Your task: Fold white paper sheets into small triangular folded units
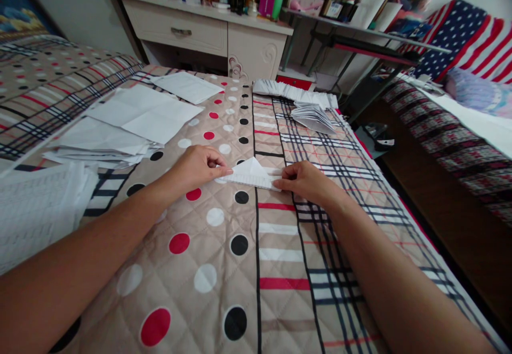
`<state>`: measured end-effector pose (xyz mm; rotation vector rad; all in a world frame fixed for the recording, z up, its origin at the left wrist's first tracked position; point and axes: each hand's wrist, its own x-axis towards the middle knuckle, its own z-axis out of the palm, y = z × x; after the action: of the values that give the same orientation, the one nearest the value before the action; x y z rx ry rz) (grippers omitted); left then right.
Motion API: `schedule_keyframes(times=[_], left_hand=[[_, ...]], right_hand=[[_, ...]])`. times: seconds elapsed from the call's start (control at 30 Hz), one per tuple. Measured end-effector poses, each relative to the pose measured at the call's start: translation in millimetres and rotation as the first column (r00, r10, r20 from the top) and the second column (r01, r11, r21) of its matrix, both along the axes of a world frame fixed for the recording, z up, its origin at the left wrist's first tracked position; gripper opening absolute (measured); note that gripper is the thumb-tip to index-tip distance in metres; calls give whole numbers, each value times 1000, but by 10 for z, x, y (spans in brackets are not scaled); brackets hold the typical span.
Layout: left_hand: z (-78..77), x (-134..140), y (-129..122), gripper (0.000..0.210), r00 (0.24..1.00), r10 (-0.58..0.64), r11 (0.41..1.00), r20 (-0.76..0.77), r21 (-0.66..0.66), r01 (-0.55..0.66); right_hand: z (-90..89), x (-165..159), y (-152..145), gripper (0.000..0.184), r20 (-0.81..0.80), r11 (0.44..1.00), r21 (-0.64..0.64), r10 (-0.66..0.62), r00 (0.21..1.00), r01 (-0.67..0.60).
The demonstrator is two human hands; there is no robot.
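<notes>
A small piece of folded paper (251, 173), white with a triangular peak and a printed strip along its near edge, lies on the patterned bedspread (216, 268). My left hand (200, 166) pinches its left end between thumb and fingers. At the right end, my right hand (302, 182) grips the strip the same way. Beyond my right hand sits a fanned bundle of folded papers (312, 118). A row of pleated white paper pieces (294, 93) stretches along the far edge of the bed.
Loose white sheets (144, 110) and a paper stack (100, 141) lie to the left, with printed pages (40, 210) nearer me. A cream dresser (180, 29) stands behind the bed. A metal-framed table (360, 39) is at the back right, and a second bed (460, 130) at the right.
</notes>
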<state>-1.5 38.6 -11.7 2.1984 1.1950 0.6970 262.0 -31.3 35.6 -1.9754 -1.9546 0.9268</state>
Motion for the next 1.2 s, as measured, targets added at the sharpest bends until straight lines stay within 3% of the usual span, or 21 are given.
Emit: schedule_keyframes(times=[0.73, 0.9, 1.07, 1.13, 1.2], left_hand=[[39, 47, -59, 18, 998, 58, 998, 19, -13, -58], [-5, 11, -68, 17, 996, 41, 995, -78, 96, -33], [85, 38, -189, 22, 968, 147, 962, -202, 257, -93], [135, 87, -260, 14, 962, 110, 913, -250, 408, 1], [167, 137, -320, 10, 940, 8, 831, -340, 525, 183]], right_hand=[[-61, -9, 19, 22, 73, 999, 49, 15, 997, -19], [-82, 15, 33, 23, 81, 998, 58, 35, 996, -40], [-143, 46, 47, 20, 63, 998, 57, 15, 998, -19], [-160, 36, 43, 17, 59, 995, 101, -13, 998, 7], [-162, 10, 31, 19, 79, 986, 164, -34, 996, 20]])
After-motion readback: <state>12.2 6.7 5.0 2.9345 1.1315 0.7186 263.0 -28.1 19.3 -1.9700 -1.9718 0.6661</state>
